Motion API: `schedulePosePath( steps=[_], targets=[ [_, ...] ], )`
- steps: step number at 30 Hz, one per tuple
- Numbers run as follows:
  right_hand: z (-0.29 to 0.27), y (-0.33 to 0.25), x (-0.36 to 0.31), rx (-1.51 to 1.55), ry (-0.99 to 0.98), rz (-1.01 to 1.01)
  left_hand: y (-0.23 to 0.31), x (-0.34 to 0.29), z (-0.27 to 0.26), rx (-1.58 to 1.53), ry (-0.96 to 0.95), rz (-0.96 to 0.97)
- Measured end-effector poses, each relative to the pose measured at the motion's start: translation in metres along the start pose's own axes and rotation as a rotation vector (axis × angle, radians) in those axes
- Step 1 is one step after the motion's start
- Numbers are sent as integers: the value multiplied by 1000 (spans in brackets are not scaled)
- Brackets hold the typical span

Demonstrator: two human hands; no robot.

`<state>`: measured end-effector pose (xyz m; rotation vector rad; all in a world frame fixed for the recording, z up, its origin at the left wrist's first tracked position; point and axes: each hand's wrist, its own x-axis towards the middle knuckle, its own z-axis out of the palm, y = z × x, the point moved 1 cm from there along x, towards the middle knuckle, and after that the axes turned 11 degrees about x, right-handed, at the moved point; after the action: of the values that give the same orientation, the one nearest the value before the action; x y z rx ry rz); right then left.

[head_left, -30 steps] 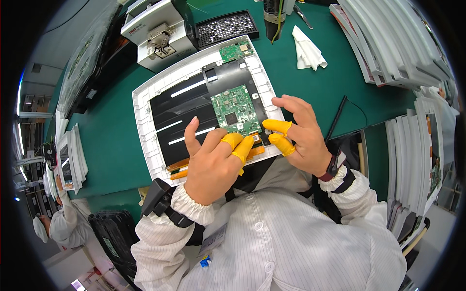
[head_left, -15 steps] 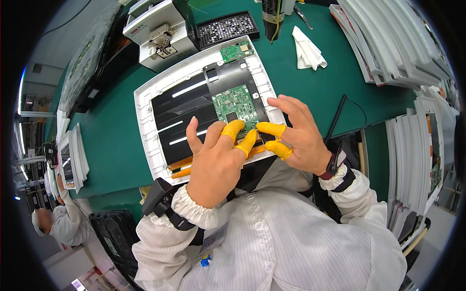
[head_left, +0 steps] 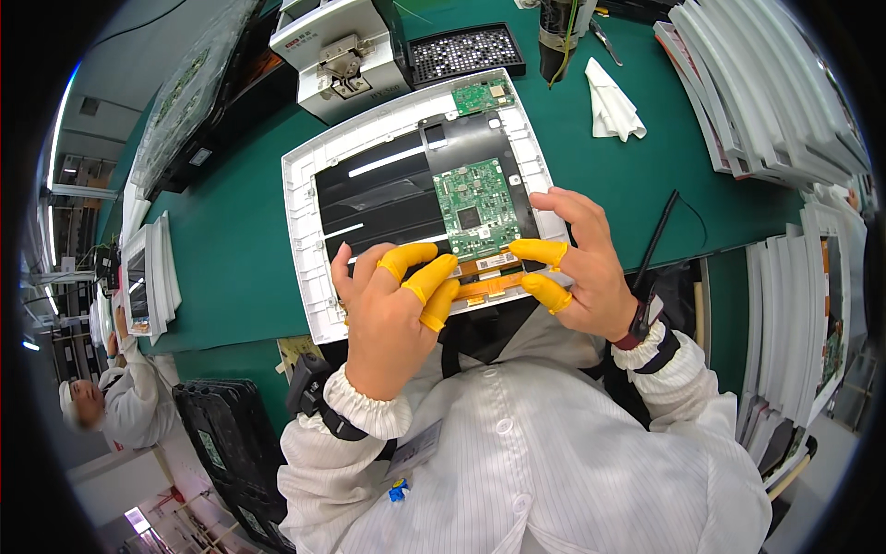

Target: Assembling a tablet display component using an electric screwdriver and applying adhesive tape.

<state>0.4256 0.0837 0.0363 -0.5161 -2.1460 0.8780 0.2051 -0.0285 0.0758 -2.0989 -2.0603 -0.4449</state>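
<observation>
A display panel in a white frame [head_left: 302, 231] lies at the near edge of the bench, its black back facing up. On it sits a green circuit board [head_left: 472, 198], with an orange flex cable [head_left: 489, 286] along the panel's near edge. My left hand [head_left: 392, 309] bends over the near edge, its yellow-covered thumb and fingers apart beside the cable. My right hand [head_left: 586, 277] is at the board's near right corner. Its yellow-covered thumb and index finger stand apart, the index tip near the board's edge. Whether the fingertips press on anything is hard to see.
A smaller green board [head_left: 483, 96] sits at the panel's far corner. Beyond are a white machine [head_left: 355, 60], a black tray of small parts [head_left: 466, 53] and a white cloth [head_left: 612, 102]. White frames [head_left: 771, 92] are stacked right. A co-worker [head_left: 120, 406] is far left.
My left hand has drawn back leftward from the board, uncovering its near edge and more of the cable. My right hand stays by the corner. The whole view has shifted slightly.
</observation>
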Motion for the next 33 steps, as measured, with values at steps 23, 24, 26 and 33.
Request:
schedulePosePath(
  steps=[23,24,26,33],
  targets=[
    [12,-14,8,-83,-34,-45,9,8,19,-54,55,41],
    [14,-14,10,-102,-20,-45,9,8,19,-53,56,40],
    [16,-16,13,-123,-5,-48,8,8,20,-34,68,58],
    [15,-18,15,-166,-23,-4,12,8,19,-80,93,42]
  ],
)
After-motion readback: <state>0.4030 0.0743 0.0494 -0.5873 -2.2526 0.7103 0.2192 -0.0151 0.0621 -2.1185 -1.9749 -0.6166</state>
